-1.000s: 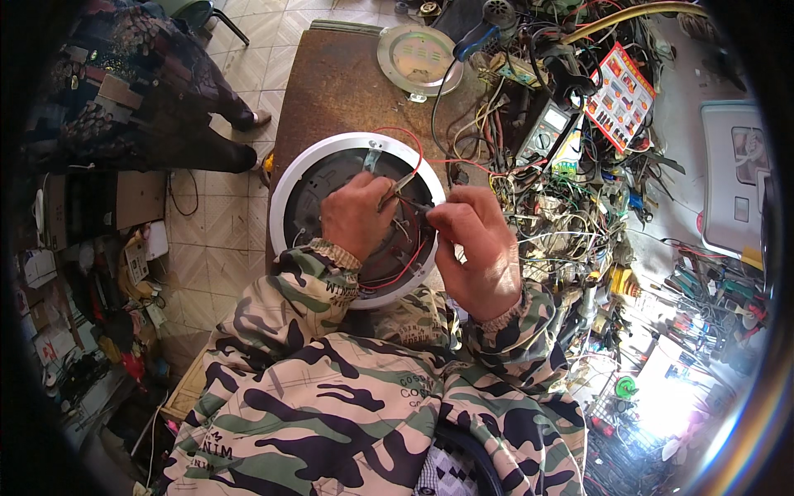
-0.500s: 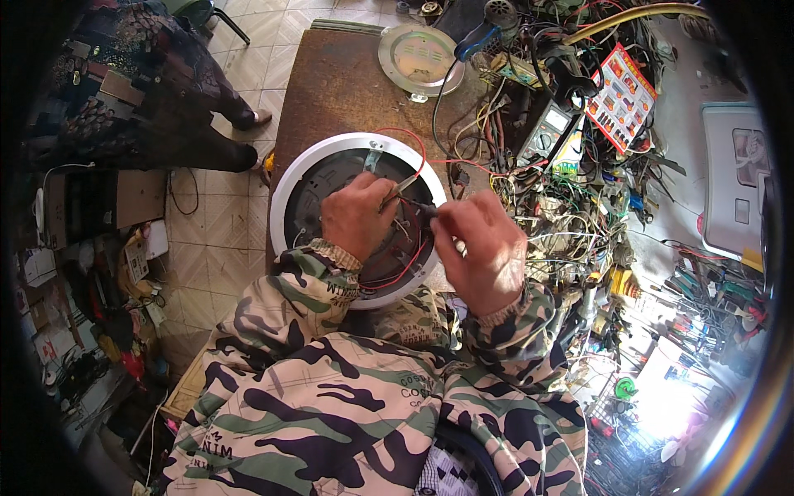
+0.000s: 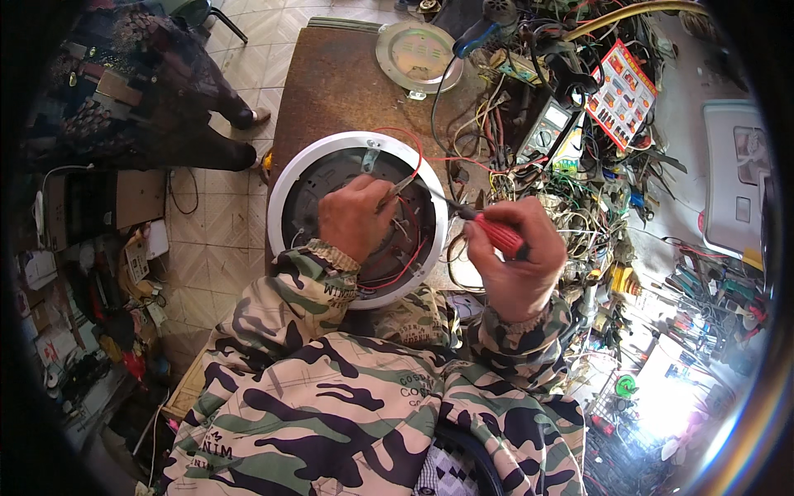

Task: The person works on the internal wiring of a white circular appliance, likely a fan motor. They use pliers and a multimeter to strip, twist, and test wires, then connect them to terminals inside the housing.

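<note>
Fingers [image 3: 389, 192] of the left hand [image 3: 356, 217] are curled shut and pressed down inside the round white-rimmed lamp housing [image 3: 285, 178]; a thin wire or metal tab seems pinched at the tips, though what exactly cannot be told. The housing is set at the near edge of the brown worktable [image 3: 331, 78], half over the lap, with red wires [image 3: 409, 153] looped across its dark inner plate. A smaller round metal cover [image 3: 418, 54] is left at the far edge of the table, well apart.

Moving right, the red-handled screwdriver [image 3: 496, 233] is gripped in the closed right hand [image 3: 517, 260], fingers wrapped fully round the handle, its shaft angled left so the tip meets the housing just beside the left fingertips. A multimeter [image 3: 546, 132] and a tangle of cables are piled along the right edge of the table.

Judged step: a fastener or terminal inside the housing is being worked. It would be done well if the tip is kept square in the slot, the wire held steady and clear by the left fingers, and the housing pinned so it cannot tip off the near edge.
</note>
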Demonstrator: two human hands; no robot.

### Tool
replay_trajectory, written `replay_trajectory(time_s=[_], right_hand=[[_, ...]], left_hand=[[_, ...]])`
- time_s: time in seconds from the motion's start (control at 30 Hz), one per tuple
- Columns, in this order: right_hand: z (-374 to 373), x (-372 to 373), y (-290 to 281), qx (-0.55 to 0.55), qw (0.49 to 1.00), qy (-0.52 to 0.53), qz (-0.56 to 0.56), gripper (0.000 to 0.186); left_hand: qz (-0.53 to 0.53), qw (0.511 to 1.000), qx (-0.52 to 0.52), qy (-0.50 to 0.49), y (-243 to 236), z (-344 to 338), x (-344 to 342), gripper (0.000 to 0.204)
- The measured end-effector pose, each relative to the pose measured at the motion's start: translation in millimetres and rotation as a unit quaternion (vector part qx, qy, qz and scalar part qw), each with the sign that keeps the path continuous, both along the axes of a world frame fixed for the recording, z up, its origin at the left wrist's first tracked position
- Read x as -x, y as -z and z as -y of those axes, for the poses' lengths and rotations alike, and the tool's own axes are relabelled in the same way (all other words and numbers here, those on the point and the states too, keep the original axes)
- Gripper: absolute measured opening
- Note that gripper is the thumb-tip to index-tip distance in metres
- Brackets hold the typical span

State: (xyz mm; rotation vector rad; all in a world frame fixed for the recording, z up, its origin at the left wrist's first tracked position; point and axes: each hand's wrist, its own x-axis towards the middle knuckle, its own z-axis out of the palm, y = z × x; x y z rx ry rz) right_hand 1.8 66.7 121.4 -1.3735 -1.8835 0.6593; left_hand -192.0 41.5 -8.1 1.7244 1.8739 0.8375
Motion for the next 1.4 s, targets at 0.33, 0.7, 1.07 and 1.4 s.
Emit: replay_trajectory(time_s=[0.33, 0.7, 1.07, 1.4], right_hand=[[10, -2, 27, -0.058, 0.998, -0.002, -0.007, 0.018], [4, 33, 110, -0.029, 0.973, -0.067, 0.219, 0.013], [1, 37, 114, -0.007, 0.969, -0.077, 0.234, 0.011], [1, 38, 113, -0.004, 0.972, -0.070, 0.223, 0.010]], left_hand=[[0.084, 0.996, -0.004, 0.005, 6, 1, 9, 0.019], [0.028, 0.999, -0.036, 0.003, 2, 0, 4, 0.017], [-0.020, 0.996, -0.082, 0.030, 2, 2, 2, 0.016], [-0.001, 0.996, -0.081, 0.030, 3, 1, 3, 0.015]])
